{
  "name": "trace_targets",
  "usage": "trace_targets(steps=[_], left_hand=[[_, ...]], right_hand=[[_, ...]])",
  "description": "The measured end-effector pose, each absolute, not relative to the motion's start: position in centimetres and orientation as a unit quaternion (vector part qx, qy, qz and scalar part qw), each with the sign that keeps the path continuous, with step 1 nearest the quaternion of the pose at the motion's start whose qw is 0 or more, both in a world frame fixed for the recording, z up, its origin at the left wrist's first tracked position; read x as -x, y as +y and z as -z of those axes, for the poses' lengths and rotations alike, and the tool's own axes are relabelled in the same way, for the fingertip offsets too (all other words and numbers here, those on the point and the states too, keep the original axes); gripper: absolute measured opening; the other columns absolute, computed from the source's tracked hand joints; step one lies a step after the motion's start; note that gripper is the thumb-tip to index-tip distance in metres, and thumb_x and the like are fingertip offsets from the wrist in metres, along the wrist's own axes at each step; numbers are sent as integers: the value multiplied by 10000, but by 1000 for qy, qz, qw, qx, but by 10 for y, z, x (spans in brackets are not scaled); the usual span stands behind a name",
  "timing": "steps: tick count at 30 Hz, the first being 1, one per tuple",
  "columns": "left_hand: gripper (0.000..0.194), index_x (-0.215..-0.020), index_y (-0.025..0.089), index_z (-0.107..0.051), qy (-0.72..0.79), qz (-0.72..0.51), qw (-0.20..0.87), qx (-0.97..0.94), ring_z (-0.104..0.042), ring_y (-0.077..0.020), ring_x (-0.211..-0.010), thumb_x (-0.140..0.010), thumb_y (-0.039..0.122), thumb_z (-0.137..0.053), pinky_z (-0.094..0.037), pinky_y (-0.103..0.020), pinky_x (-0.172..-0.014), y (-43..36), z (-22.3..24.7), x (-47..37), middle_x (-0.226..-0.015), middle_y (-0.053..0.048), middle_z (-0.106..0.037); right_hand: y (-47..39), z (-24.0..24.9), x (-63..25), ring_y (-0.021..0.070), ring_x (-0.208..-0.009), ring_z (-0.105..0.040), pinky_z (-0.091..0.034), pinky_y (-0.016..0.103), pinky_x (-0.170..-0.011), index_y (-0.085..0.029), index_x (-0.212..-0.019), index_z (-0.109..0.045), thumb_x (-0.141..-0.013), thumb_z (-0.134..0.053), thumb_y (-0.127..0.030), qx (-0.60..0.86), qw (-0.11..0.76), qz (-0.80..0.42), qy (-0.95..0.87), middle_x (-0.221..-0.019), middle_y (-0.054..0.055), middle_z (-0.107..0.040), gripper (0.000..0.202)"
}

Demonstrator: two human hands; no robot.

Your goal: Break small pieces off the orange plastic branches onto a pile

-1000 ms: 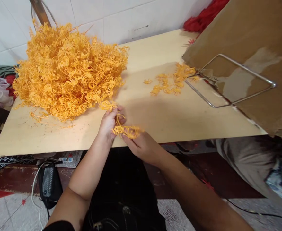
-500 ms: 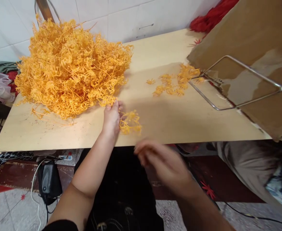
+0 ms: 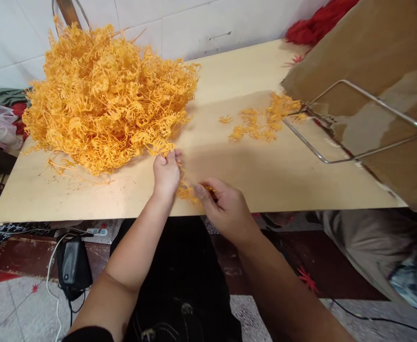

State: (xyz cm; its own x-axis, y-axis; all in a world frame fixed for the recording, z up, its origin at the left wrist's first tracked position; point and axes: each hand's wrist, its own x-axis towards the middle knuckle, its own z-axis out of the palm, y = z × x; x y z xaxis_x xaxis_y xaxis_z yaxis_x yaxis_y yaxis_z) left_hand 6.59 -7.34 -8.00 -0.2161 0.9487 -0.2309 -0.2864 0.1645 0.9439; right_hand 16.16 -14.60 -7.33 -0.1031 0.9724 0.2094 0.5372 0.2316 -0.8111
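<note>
Two bare hands meet near the front edge of a long, pale wooden surface (image 3: 272,175). Between them is one thin, branching, yellow-orange strand with small flower-like tips (image 3: 185,191), partly hidden and blurred at its lower end. Its long axis runs slantwise: from the left hand (image 3: 166,173) it points downward and to the right, toward the person's body and the right hand (image 3: 226,206). The fingers of the left hand are closed, gripping the upper part of this strand, just beside a big, tangled, yellow-orange heap of similar strands (image 3: 108,99). The fingers of the right hand are curled beside the lower tips, and some orange shows inside the curl; I cannot tell whether they grip the strand.

Farther to the right, small loose yellow-orange flower-like pieces (image 3: 254,119) lie scattered on the surface. The nearest of them to the brown cardboard sheet (image 3: 383,42) reach a bent, silver metal wire frame (image 3: 375,98).
</note>
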Motion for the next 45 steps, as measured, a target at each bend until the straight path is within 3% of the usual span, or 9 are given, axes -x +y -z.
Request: trace_targets(steps=[8,14,17,20,24,28,38,41,45], left_hand=[[224,-627,159,-428,547,-622,496,-259,-340,-32,-442,-847,132,-391,-279,-166,-492,-59,74,-57,-521,64,-388],[217,-668,171,-403,497,-542,632,-247,-213,-20,-345,-872,242,-388,-165,-186,-405,-74,58,-70,-475,84,-299],[216,-682,172,-387,496,-542,636,-235,-208,-16,-334,-887,231,-346,-144,-182,-394,-78,59,-75,-478,86,-276],[202,-704,170,-394,506,-553,620,-232,-241,-17,-338,-889,220,-330,-150,-176,-389,-77,63,-75,-487,84,-276],[184,-727,168,-416,521,-556,601,-240,-269,-24,-350,-885,235,-349,-180,-171,-393,-72,66,-77,-498,80,-305],[198,-708,165,-412,528,-549,601,-242,-247,-20,-342,-886,227,-349,-179,-172,-395,-67,63,-77,-499,83,-301],[228,-652,159,-383,498,-587,606,-203,-235,-10,-334,-879,179,-371,-146,-153,-375,-63,55,-77,-463,84,-301],[225,-654,160,-379,499,-603,603,-156,-221,-12,-328,-878,174,-371,-150,-142,-362,-57,51,-67,-459,88,-283],[246,-651,158,-377,422,-537,712,-163,-210,-11,-313,-890,212,-357,-144,-127,-348,-63,40,-61,-445,89,-256]], right_hand=[[-208,61,-170,82,-471,-378,-296,222,-447,-199,-608,-383,-822,-435,-161,441,439,-260,-739,-535,-31,-379,224],[-115,63,-225,101,-435,-397,-339,266,-464,-215,-733,-463,-847,-438,-287,632,522,-275,-503,-540,-28,-435,138],[-62,58,-249,205,-795,-573,-426,398,-740,-167,-960,-525,-738,-575,-206,731,428,-181,-499,-965,120,-561,230],[-62,53,-244,313,-1182,-396,-309,433,-958,-66,-1132,-508,-696,-622,-230,719,377,-77,-579,-1263,261,-406,479],[-117,58,-199,194,-749,-587,-463,323,-655,-133,-898,-600,-773,-506,-472,626,380,-225,-643,-848,118,-629,374],[-155,70,-160,103,-497,-488,-375,222,-486,-162,-710,-562,-808,-483,-413,568,391,-275,-670,-587,14,-564,281],[-205,57,-146,102,-468,-384,-294,241,-468,-195,-606,-396,-809,-415,-117,442,452,-129,-764,-495,-19,-418,218],[-218,53,-145,117,-516,-409,-316,252,-489,-191,-659,-429,-778,-381,-94,311,450,-190,-815,-536,-1,-465,160],[-195,70,-154,84,-491,-436,-335,219,-439,-193,-812,-485,-857,-359,-193,434,518,-415,-610,-655,-7,-483,135]])
